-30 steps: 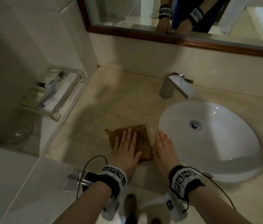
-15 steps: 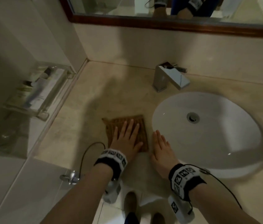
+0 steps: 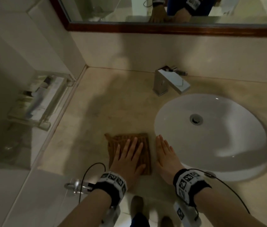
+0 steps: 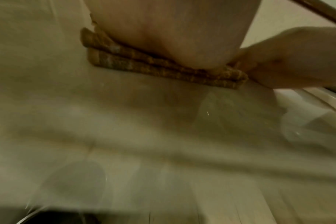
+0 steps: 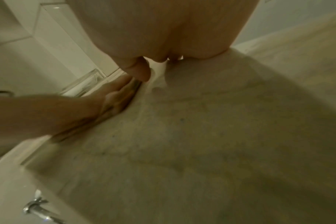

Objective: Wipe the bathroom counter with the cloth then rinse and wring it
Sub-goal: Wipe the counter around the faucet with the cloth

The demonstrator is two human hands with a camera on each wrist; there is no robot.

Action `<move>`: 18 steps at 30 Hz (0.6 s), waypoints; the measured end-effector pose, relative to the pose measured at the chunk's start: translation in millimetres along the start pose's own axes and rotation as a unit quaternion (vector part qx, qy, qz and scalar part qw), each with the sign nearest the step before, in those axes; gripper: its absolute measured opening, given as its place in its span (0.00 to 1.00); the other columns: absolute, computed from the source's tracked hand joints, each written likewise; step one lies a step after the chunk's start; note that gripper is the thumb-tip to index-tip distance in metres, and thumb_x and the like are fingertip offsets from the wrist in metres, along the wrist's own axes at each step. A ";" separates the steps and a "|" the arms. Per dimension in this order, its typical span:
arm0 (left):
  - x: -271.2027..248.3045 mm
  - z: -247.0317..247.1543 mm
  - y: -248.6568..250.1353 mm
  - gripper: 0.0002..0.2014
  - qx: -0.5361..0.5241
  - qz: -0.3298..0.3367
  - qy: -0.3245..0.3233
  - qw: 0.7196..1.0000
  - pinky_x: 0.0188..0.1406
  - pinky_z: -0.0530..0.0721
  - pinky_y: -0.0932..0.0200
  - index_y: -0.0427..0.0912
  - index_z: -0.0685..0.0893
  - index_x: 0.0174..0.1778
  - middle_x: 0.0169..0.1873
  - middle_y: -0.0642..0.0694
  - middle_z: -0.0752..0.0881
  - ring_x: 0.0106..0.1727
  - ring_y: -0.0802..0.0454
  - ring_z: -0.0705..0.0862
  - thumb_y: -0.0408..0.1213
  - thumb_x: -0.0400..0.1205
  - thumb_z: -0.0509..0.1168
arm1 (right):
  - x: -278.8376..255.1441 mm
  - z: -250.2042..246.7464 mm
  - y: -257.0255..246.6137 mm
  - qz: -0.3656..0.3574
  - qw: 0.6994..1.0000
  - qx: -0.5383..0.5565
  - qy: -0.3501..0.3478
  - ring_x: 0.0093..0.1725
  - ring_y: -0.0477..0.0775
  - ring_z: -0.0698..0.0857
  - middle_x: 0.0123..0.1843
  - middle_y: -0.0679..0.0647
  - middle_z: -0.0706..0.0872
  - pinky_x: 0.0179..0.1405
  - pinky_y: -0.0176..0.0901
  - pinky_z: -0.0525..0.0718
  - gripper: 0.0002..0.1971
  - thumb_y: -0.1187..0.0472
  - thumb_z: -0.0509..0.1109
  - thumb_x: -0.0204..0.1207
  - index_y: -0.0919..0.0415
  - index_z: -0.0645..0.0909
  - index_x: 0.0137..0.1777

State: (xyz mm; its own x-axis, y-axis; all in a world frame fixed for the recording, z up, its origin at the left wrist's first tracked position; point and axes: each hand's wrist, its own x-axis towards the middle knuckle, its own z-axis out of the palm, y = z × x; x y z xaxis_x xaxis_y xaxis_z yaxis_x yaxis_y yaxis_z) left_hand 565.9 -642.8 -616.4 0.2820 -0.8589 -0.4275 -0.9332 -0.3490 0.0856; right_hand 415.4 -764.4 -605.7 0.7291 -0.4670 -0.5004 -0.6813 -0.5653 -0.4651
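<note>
With the left hand (image 3: 127, 158) in a released grip, fingers flat on the folded cloth (image 3: 143, 141), and the right hand (image 3: 165, 154) flat on the tabletop (image 3: 113, 108) beside it, wiping appears in hand; next, sweep unwiped areas before rinsing at the sink (image 3: 237, 133).

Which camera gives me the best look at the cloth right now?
Head view: the cloth lies flat on the counter under the left hand. Left wrist shows only its folded edge; right wrist barely shows it.
</note>
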 end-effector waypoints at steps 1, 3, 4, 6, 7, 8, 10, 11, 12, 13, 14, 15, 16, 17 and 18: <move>21.9 -10.2 -4.3 0.36 -0.004 0.008 0.016 1.000 0.79 0.33 0.40 0.55 0.34 0.82 0.81 0.53 0.29 0.84 0.46 0.35 0.63 0.82 0.39 | 0.0 -0.2 0.0 0.002 1.000 0.002 0.000 0.84 0.55 0.35 0.83 0.52 0.27 0.81 0.45 0.35 0.38 0.52 0.48 0.83 0.58 0.23 0.79; 74.1 -34.2 -12.4 0.35 -0.017 -0.001 0.027 0.999 0.78 0.31 0.41 0.55 0.30 0.81 0.80 0.53 0.26 0.82 0.48 0.30 0.63 0.83 0.38 | 1.5 -0.7 0.6 0.012 1.000 0.012 -0.010 0.84 0.54 0.34 0.83 0.51 0.27 0.80 0.44 0.34 0.40 0.54 0.51 0.83 0.58 0.22 0.78; 102.2 -47.6 -16.2 0.35 -0.016 -0.005 0.027 0.999 0.78 0.31 0.41 0.54 0.31 0.82 0.81 0.52 0.27 0.83 0.48 0.31 0.62 0.84 0.40 | 3.8 -2.0 0.8 0.016 0.999 0.023 -0.018 0.84 0.54 0.34 0.83 0.50 0.27 0.81 0.44 0.35 0.40 0.54 0.52 0.83 0.57 0.22 0.79; 147.3 -69.8 -21.5 0.35 -0.003 -0.002 0.028 1.000 0.78 0.31 0.41 0.53 0.33 0.83 0.82 0.50 0.29 0.83 0.47 0.33 0.61 0.85 0.41 | 7.8 -5.4 -0.1 0.023 0.998 0.043 -0.036 0.84 0.54 0.34 0.83 0.49 0.27 0.82 0.46 0.37 0.41 0.54 0.53 0.82 0.55 0.24 0.81; 159.9 -75.6 -21.2 0.35 0.007 0.005 0.023 1.000 0.78 0.31 0.41 0.52 0.33 0.83 0.82 0.50 0.29 0.83 0.46 0.33 0.61 0.85 0.41 | 8.6 -7.8 -0.7 0.028 0.998 0.046 -0.042 0.84 0.54 0.34 0.83 0.49 0.27 0.83 0.47 0.38 0.41 0.53 0.53 0.81 0.54 0.25 0.81; 165.0 -79.8 -20.0 0.36 0.012 0.013 0.015 1.000 0.78 0.31 0.40 0.52 0.32 0.83 0.82 0.50 0.29 0.83 0.46 0.33 0.61 0.85 0.41 | 8.5 -9.5 -1.6 0.033 0.998 0.042 -0.046 0.84 0.54 0.33 0.83 0.49 0.27 0.83 0.49 0.38 0.41 0.53 0.53 0.81 0.54 0.25 0.81; 151.0 -76.4 -19.8 0.36 0.011 0.037 0.000 0.999 0.78 0.32 0.39 0.52 0.32 0.82 0.82 0.49 0.29 0.83 0.45 0.34 0.61 0.85 0.41 | 7.5 -11.1 -6.8 0.041 0.998 0.028 -0.045 0.83 0.53 0.33 0.83 0.49 0.26 0.83 0.50 0.38 0.39 0.52 0.51 0.82 0.53 0.25 0.82; 136.6 -71.9 -22.2 0.36 0.021 0.060 0.002 0.998 0.79 0.36 0.38 0.52 0.36 0.83 0.82 0.49 0.32 0.84 0.45 0.37 0.61 0.84 0.42 | 10.4 -13.3 -11.1 0.045 0.998 0.019 -0.035 0.83 0.52 0.32 0.83 0.49 0.27 0.83 0.51 0.37 0.38 0.52 0.50 0.83 0.54 0.26 0.82; 122.7 -62.2 -26.4 0.36 0.045 0.081 0.019 0.995 0.79 0.43 0.35 0.51 0.43 0.85 0.83 0.48 0.39 0.85 0.44 0.46 0.62 0.83 0.44 | 16.6 -15.8 -14.6 0.047 0.999 0.006 -0.022 0.83 0.52 0.32 0.83 0.50 0.27 0.82 0.50 0.37 0.38 0.51 0.49 0.83 0.55 0.26 0.82; 108.6 -55.5 -30.8 0.36 0.045 0.092 0.016 0.995 0.79 0.51 0.34 0.49 0.53 0.84 0.83 0.47 0.48 0.83 0.43 0.56 0.62 0.81 0.46 | 24.7 -20.5 -19.4 0.051 0.999 -0.008 -0.008 0.83 0.52 0.32 0.83 0.51 0.27 0.82 0.50 0.36 0.38 0.51 0.49 0.83 0.56 0.26 0.82; 99.9 -53.4 -35.3 0.37 0.029 0.100 0.004 0.995 0.78 0.56 0.34 0.48 0.58 0.83 0.82 0.47 0.55 0.81 0.42 0.63 0.62 0.80 0.47 | 36.2 -23.0 -22.5 0.056 0.998 -0.021 0.009 0.83 0.52 0.33 0.83 0.51 0.27 0.82 0.50 0.36 0.37 0.52 0.49 0.83 0.58 0.27 0.82; 100.3 -54.8 -40.3 0.37 0.032 0.104 -0.002 0.994 0.79 0.56 0.34 0.48 0.57 0.83 0.82 0.47 0.55 0.81 0.43 0.63 0.63 0.79 0.46 | 48.7 -25.6 -25.8 0.060 0.997 -0.032 0.031 0.84 0.52 0.34 0.83 0.52 0.27 0.82 0.51 0.38 0.37 0.52 0.49 0.83 0.59 0.29 0.82; 107.5 -62.4 -44.1 0.38 0.040 0.107 -0.024 0.993 0.80 0.51 0.35 0.48 0.49 0.84 0.83 0.48 0.48 0.83 0.44 0.57 0.63 0.79 0.42 | 60.7 -29.0 -28.1 0.061 0.995 -0.050 0.064 0.84 0.53 0.39 0.84 0.53 0.32 0.82 0.52 0.41 0.37 0.52 0.50 0.82 0.61 0.34 0.83; 121.4 -70.6 -47.6 0.37 0.058 0.115 -0.038 0.991 0.80 0.43 0.37 0.51 0.39 0.84 0.83 0.50 0.39 0.85 0.45 0.46 0.63 0.80 0.38 | 71.0 -33.1 -28.8 0.062 0.990 -0.076 0.097 0.84 0.55 0.50 0.85 0.56 0.42 0.81 0.53 0.50 0.36 0.51 0.52 0.79 0.64 0.45 0.84; 141.2 -79.6 -49.8 0.36 0.060 0.119 -0.027 0.991 0.80 0.36 0.39 0.52 0.32 0.82 0.82 0.51 0.32 0.84 0.47 0.37 0.63 0.81 0.36 | 80.0 -36.3 -29.0 0.069 0.989 -0.091 0.097 0.81 0.57 0.64 0.84 0.59 0.57 0.79 0.54 0.60 0.36 0.50 0.55 0.75 0.65 0.60 0.82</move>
State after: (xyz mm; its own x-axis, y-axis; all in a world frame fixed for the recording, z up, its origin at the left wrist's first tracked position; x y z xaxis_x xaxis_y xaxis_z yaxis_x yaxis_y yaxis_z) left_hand 669.9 -776.6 -609.3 0.0414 -0.8894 -0.4552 -0.9926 -0.0888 0.0833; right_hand 495.9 -810.1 -605.8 0.6415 -0.6598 -0.3913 -0.7644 -0.5923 -0.2545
